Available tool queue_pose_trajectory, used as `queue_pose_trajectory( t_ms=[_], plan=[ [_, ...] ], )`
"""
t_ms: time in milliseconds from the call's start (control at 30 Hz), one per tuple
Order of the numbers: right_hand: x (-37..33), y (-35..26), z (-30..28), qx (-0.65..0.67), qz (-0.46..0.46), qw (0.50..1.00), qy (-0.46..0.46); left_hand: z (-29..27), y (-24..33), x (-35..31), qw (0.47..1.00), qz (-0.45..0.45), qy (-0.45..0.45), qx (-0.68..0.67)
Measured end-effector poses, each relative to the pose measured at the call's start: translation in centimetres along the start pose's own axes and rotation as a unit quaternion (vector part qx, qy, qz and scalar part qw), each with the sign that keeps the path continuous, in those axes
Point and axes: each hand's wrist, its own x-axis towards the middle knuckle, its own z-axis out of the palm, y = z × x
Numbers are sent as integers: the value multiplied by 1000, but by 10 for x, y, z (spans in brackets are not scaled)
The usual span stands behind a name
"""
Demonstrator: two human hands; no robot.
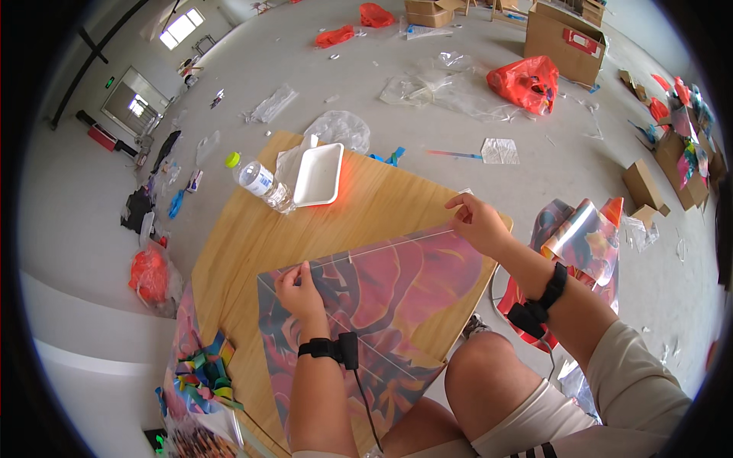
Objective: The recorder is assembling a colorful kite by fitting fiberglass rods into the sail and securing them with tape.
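A kite (pixel 382 298) of thin printed sheet, pink and dark with gold lines, lies across the wooden table and reaches toward my lap. A thin pale rod (pixel 397 243) runs along its far edge, and another crosses it slantwise. My left hand (pixel 301 296) is over the far left part of the kite, its fingers closed close to the rod. At the far right corner, my right hand (pixel 479 225) bends its fingers toward the thumb beside the rod's end. Whatever is between the fingertips of either hand is too small to make out.
On the wooden table (pixel 229 267) stand a white tray (pixel 319 174) and a tilted plastic bottle (pixel 263 183) with a green cap. Colourful fabric strips (pixel 205 374) hang at the left edge. Rolled printed sheets (pixel 580 237) are on the right; cartons (pixel 565 46) and red bags (pixel 527 82) lie beyond.
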Motion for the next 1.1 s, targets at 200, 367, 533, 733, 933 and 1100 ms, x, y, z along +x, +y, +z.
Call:
queue_pose_trajectory(
  t_ms=[200, 367, 533, 733, 933, 1100],
  plan=[
    [9, 5, -1, -23, -3, 1000, 14, 7, 4, 2, 1000, 14, 6, -14],
    [11, 10, -2, -22, 2, 1000, 2, 8, 4, 1, 1000, 18, 9, -3],
    [9, 14, -2, -19, -11, 1000, 8, 10, 2, 2, 1000, 14, 1, 6],
    [9, 10, -2, -17, -4, 1000, 14, 9, 1, 3, 999, 26, 2, 42],
    [9, 13, -1, -25, -17, 999, 26, 9, 3, 1, 998, 38, -2, 47],
    [9, 19, 2, -24, -35, 999, 30, 9, 3, 1, 996, 50, -1, 67]
  ],
)
